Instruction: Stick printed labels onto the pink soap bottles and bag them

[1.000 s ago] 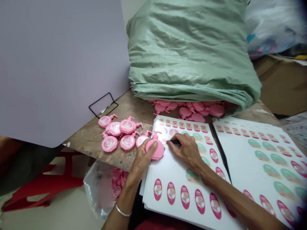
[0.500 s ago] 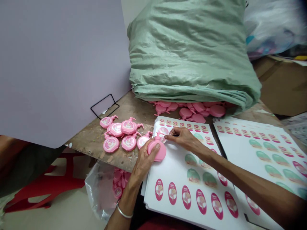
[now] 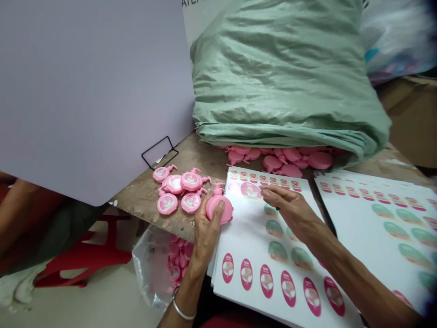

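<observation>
My left hand (image 3: 205, 234) is closed round a pink toy pump bottle (image 3: 221, 210), thumb across its plain rounded face and pump head pointing away from me. Just right of it, my right hand (image 3: 290, 202) pinches the edge of a round, clear-edged sticker (image 3: 251, 190) with a pink and white print. Sticker and bottle are apart. Both hands are over a stack of white sticker sheets (image 3: 246, 228) printed with pink ovals and green domes, some spots bare. Beside my left hand lie several pink pump bottles (image 3: 167, 203) with round stickers on their faces.
A big green sack (image 3: 287, 82) stands at the back, plain pink bottles (image 3: 290, 157) spilling from under it. A second sheet stack (image 3: 362, 223) lies right. Below the table edge hangs a clear bag (image 3: 146, 269) of pink pieces. A pale panel (image 3: 95, 91) and another person's arm (image 3: 17, 214) are left.
My right hand has moved right, away from the bottle, with the sticker now showing at its fingertips. My left hand still holds the bottle, turned slightly. The whole view has shifted a little.
</observation>
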`<state>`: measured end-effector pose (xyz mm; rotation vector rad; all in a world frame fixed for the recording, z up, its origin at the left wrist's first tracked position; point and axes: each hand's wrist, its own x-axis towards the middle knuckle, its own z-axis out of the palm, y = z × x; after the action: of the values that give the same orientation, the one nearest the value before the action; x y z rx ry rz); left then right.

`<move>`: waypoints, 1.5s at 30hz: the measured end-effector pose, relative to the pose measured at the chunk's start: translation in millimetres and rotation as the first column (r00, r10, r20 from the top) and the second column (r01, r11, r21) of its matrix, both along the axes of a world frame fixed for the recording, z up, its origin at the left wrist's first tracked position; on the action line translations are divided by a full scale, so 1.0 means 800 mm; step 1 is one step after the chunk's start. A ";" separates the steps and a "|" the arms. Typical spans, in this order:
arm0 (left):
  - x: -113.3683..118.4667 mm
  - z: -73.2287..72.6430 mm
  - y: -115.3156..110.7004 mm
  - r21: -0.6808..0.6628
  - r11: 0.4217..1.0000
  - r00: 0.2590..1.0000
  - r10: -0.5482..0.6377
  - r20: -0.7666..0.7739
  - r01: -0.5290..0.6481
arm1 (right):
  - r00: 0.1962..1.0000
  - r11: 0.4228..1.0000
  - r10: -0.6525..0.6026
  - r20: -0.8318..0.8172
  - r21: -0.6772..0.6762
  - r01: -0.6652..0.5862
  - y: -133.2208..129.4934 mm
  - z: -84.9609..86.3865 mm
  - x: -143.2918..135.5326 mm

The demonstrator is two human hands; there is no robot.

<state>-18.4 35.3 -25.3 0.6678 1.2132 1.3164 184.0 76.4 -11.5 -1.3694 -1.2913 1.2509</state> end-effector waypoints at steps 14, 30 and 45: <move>0.016 0.029 -0.014 -0.091 0.980 0.925 -0.136 0.353 0.179 | 0.960 0.951 0.111 0.258 0.251 -0.178 -0.038 0.013 -0.030; 0.016 0.030 -0.015 -0.085 0.987 0.930 -0.101 0.353 0.139 | 0.967 0.945 0.064 0.248 0.297 -0.139 -0.040 0.009 -0.038; 0.015 0.031 -0.014 -0.049 0.987 0.920 -0.122 0.372 0.151 | 0.968 0.947 0.077 0.238 0.285 -0.146 -0.037 0.009 -0.037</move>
<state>-6.6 24.4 -0.8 0.4166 0.8890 1.2064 154.3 46.4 -4.7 -1.2542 -1.6626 0.9415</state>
